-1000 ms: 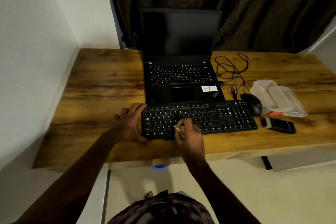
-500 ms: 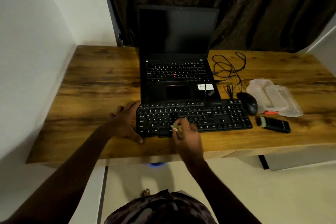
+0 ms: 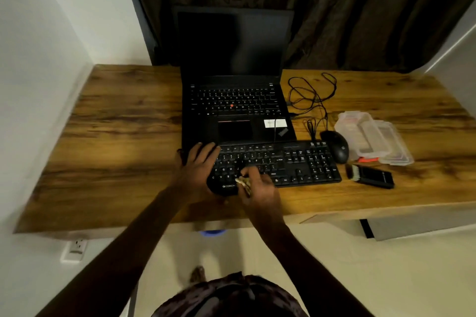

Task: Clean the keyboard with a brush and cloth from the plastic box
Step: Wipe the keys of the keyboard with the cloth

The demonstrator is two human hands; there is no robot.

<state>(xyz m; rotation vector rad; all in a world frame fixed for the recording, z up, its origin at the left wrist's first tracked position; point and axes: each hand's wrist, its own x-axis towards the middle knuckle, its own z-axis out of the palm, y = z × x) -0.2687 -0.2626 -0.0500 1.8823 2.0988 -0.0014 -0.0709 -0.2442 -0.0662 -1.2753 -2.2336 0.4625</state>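
Observation:
A black keyboard [image 3: 291, 165] lies on the wooden desk [image 3: 123, 141] in front of a laptop. My left hand [image 3: 197, 168] lies over the keyboard's left end, fingers spread across the keys and edge. My right hand [image 3: 260, 188] pinches a small bunched light cloth [image 3: 243, 183] against the lower middle keys. A black brush [image 3: 371, 176] with pale bristles lies on the desk to the right of the keyboard. Behind the brush stands the clear plastic box [image 3: 371, 136], with its lid beside it.
An open black laptop [image 3: 234, 100] sits behind the keyboard. A black mouse [image 3: 336, 147] and a tangle of cable [image 3: 311, 95] are at the right. A white wall closes the left side. Dark curtains hang behind the desk.
My left hand has slid from the keyboard's left edge up onto its left keys. My right hand with the cloth has stayed at the lower middle keys.

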